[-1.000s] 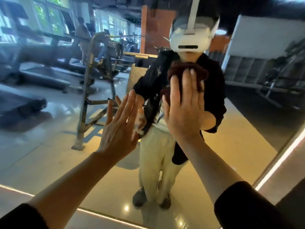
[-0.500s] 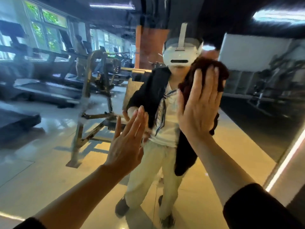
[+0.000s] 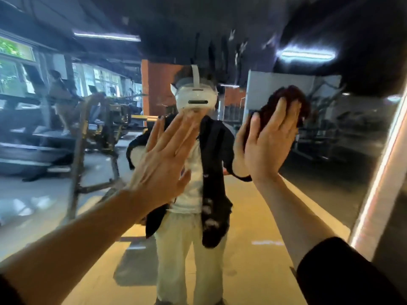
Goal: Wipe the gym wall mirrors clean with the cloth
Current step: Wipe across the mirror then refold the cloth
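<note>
The wall mirror (image 3: 330,172) fills the view and reflects the gym and a person wearing a white headset. A dark maroon cloth (image 3: 284,100) is bunched against the glass at upper right. My right hand (image 3: 271,139) presses it flat to the mirror with straight fingers; most of the cloth is hidden behind the palm. My left hand (image 3: 165,159) lies flat on the glass left of it, fingers spread and straight, holding nothing. Smears and streaks show on the glass above the headset's reflection.
A lit strip marks the mirror's right edge (image 3: 378,183), with a dark wall panel beyond it. Treadmills (image 3: 39,137) and a metal rack (image 3: 97,146) appear only as reflections at the left, and a yellow floor lane shows in the lower middle.
My right hand has slid the cloth up and to the right across the glass. My left hand has moved up the mirror beside it. The view has tilted upward.
</note>
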A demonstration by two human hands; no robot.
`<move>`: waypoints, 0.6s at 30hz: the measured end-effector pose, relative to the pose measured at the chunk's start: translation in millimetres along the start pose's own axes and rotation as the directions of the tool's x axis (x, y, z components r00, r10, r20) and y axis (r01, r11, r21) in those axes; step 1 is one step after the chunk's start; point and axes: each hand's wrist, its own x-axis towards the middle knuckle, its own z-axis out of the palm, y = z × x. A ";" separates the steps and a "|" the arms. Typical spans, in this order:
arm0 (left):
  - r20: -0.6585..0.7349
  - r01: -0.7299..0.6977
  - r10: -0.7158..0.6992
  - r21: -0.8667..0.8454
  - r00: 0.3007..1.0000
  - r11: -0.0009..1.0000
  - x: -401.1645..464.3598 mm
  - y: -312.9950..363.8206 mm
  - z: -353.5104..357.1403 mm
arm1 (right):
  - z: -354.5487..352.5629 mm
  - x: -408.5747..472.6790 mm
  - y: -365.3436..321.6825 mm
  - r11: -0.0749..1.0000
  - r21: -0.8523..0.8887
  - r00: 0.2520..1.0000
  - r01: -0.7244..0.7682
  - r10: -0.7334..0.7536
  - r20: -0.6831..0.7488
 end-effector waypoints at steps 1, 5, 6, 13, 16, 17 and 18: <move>-0.012 0.003 -0.003 0.012 1.000 1.000 11.0 -4.0 -1.7 | 5.1 -7.8 -12.8 0.991 -0.002 0.991 0.130 -0.130 0.043; -0.040 0.011 -0.010 0.035 0.999 0.999 28.0 -16.7 -0.9 | 5.0 -93.7 -4.5 0.780 0.085 0.741 0.620 -0.617 0.266; -0.036 0.010 -0.008 0.051 0.999 0.999 27.2 -19.7 0.7 | 0.4 -106.5 12.3 0.717 0.101 0.666 0.690 -0.683 0.301; -0.021 -0.026 0.030 0.186 0.999 0.982 28.6 -23.2 3.6 | -8.0 12.9 40.2 0.999 -0.025 1.000 -0.028 0.028 -0.009; -0.053 -0.045 0.057 0.212 0.997 0.976 29.4 -21.8 -0.4 | 6.6 35.8 2.5 0.997 -0.003 0.996 0.083 -0.083 -0.045; -0.043 -0.052 0.063 0.221 0.997 0.974 30.3 -20.2 -3.2 | 10.9 23.9 -8.8 0.983 0.014 0.983 0.185 -0.185 -0.014; -0.025 -0.053 0.060 0.233 0.998 0.971 32.3 -18.0 -6.9 | 14.1 4.5 -16.9 0.955 0.039 0.955 0.293 -0.294 0.030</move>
